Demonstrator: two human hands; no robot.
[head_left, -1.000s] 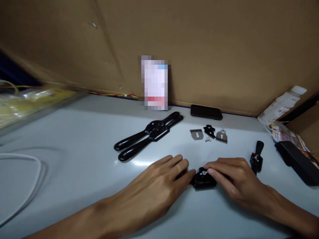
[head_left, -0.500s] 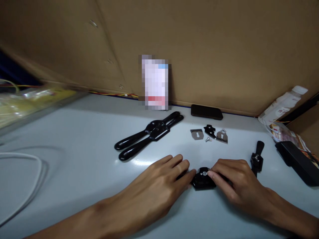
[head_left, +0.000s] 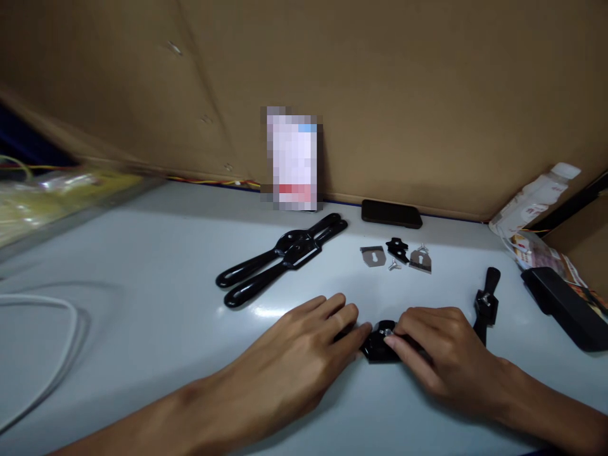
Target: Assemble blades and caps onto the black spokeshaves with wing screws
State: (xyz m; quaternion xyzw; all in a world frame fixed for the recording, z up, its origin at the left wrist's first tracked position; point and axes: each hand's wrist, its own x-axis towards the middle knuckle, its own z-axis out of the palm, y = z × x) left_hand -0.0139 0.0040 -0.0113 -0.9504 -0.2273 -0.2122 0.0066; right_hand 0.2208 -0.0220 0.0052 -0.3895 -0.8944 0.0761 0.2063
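Observation:
A black spokeshave tool (head_left: pixel 380 345) with a small silver thumbscrew on top lies on the white table (head_left: pixel 156 253) in front of me. My left hand (head_left: pixel 304 354) rests flat beside it, fingertips pressing its left end. My right hand (head_left: pixel 439 354) covers its right half, with thumb and forefinger pinched on the silver screw. Its right handle (head_left: pixel 487 303) sticks out beyond my right hand.
Two black spokeshave bodies (head_left: pixel 280 258) lie side by side further back. Two steel blades (head_left: pixel 373 256), a black cap (head_left: pixel 396 248) and a loose screw sit behind the hands. A dark phone (head_left: pixel 392 214), a bottle (head_left: pixel 532 199) and a black case (head_left: pixel 565 307) stand near the cardboard wall.
My right hand's fingers have shifted slightly left over the screw and now hide more of the tool. The left hand has stayed put.

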